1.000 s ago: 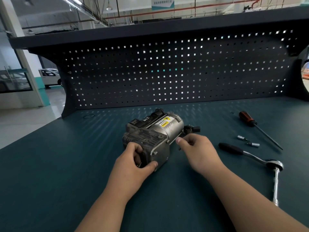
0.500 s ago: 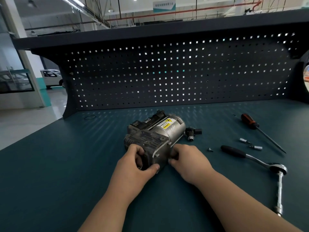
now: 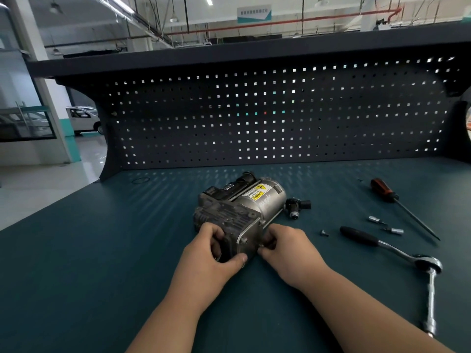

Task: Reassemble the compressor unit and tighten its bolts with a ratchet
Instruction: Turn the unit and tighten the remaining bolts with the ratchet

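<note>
The grey compressor unit (image 3: 242, 207), with a silver cylinder and a yellow warning label, lies on the dark teal bench (image 3: 102, 250). My left hand (image 3: 211, 253) grips its near left end. My right hand (image 3: 285, 248) pinches something small against the silver flange at the near right corner; the item itself is hidden by the fingertips. A ratchet (image 3: 390, 248) with a black handle and a long extension lies to the right. One loose bolt (image 3: 324, 233) rests between the unit and the ratchet.
A black fitting (image 3: 295, 207) lies just right of the cylinder. Two small sockets (image 3: 374, 220) (image 3: 396, 231) and a red-handled screwdriver (image 3: 387, 194) lie further right. A dark pegboard (image 3: 254, 118) closes off the back of the bench. A thin ring (image 3: 140, 180) lies far left.
My right hand came from the black fitting side down to the near right corner of the flange. My left hand kept its grip. The view tilted slightly.
</note>
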Available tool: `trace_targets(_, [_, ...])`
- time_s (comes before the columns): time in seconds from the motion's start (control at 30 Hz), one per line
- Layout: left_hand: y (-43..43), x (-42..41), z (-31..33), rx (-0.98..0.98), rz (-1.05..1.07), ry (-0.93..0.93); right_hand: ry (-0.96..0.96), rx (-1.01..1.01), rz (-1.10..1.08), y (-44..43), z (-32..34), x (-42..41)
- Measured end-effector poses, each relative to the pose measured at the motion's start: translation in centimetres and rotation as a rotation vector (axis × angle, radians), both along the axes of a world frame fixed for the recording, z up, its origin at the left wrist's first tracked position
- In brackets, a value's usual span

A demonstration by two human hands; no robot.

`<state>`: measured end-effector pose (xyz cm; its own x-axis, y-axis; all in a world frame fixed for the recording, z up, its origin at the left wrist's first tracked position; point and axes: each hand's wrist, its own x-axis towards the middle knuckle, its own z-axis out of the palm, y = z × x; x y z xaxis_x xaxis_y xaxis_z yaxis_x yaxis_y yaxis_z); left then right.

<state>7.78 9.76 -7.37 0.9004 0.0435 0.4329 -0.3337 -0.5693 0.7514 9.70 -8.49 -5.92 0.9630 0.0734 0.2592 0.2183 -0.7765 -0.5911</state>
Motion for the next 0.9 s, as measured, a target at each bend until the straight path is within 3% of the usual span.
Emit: trace_targets(0.9, [-0.15,0.05,0.14,0.029,0.038,-0.014,-0.013,-0.091,-0.034,-0.18,-0.22,-0.03])
